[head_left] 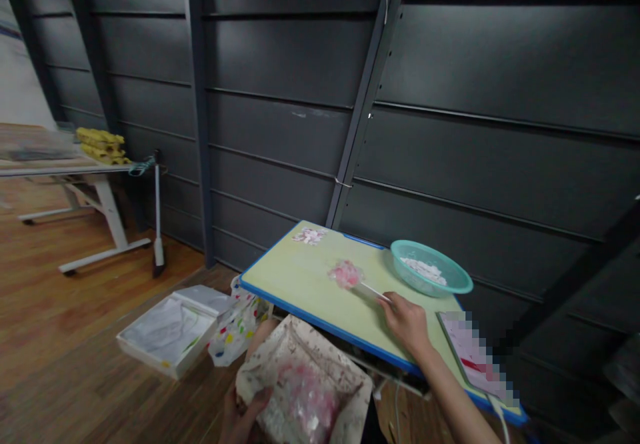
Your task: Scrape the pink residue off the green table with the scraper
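Your right hand [407, 321] pinches a thin white stick [374, 291]; its far end meets a crinkled pink bundle [346, 274] over the smooth yellow worktop [290, 271], the join unclear. Your left hand [245, 412] clasps the stained white box [333, 351], its bottom cut off, shiny pink wraps [313, 404] inside. Your right forearm [453, 387] reaches forward.

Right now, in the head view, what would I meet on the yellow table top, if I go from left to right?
Pale flat pieces → pink clump → white stick → teal basin → flat device.
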The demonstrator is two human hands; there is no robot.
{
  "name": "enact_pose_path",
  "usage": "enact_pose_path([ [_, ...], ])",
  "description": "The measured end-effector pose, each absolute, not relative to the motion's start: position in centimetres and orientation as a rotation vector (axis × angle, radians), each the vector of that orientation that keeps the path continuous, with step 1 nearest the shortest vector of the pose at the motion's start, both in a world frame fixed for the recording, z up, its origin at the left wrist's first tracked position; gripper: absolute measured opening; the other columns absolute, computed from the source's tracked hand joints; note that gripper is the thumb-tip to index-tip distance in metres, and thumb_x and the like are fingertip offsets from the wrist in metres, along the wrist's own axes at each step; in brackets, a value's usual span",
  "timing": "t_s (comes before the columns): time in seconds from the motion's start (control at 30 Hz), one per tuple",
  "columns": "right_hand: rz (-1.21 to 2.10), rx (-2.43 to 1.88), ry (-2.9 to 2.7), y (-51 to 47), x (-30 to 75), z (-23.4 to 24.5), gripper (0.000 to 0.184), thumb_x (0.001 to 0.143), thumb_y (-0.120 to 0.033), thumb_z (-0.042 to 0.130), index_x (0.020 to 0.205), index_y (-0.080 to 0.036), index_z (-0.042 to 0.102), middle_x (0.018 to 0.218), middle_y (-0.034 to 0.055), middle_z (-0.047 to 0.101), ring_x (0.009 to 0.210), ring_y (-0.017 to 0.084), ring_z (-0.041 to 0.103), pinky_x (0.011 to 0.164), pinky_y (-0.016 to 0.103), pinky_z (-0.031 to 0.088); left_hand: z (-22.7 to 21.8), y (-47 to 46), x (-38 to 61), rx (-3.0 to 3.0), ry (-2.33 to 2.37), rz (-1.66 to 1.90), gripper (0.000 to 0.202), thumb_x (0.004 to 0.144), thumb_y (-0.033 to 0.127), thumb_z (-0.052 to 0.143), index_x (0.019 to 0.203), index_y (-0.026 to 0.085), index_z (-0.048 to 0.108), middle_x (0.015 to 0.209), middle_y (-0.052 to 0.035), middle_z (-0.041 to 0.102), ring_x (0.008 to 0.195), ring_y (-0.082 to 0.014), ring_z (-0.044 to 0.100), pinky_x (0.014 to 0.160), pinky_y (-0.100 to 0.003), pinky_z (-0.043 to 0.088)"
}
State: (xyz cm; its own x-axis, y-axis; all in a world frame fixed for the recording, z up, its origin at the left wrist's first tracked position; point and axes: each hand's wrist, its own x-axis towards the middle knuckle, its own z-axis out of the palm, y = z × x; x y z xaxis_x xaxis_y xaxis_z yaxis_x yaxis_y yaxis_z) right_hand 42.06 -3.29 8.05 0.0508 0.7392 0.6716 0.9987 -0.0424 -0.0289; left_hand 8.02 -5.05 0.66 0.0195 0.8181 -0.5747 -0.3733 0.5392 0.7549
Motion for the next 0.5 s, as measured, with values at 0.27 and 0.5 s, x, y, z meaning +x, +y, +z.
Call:
enact_pose_path([
  [0.27,-0.497,-1.907,-1.845,1.3,37.4,9.1,0.035,0.091,-0.037,0.041,0.091,-0.018,0.071,0.071,0.0082,0.072,0.061,0.017,0.064,0.056,0.023,0.031,2.7,-3.9,9.3,0.512,1.329,0.911,0.070,0.067,0.043,0.070,0.125,0.033,0.031,0.127,-0.0147,0.050,0.062,-0.0229,0.068,0.055,-0.047,0.056],
  [0.5,-0.340,-1.916,-1.875,5.0,34.6,10.5,0.030,0.091,-0.035,0.046,0.100,-0.022,0.071,0.091,0.0075,0.073,0.079,0.019,0.065,0.069,0.024,0.039,2.1,-4.1,8.1,0.450,1.340,0.966,0.076,0.066,0.051,0.069,0.128,0.034,0.029,0.132,-0.0163,0.046,0.058,-0.0201,0.066,0.056,-0.049,0.056],
])
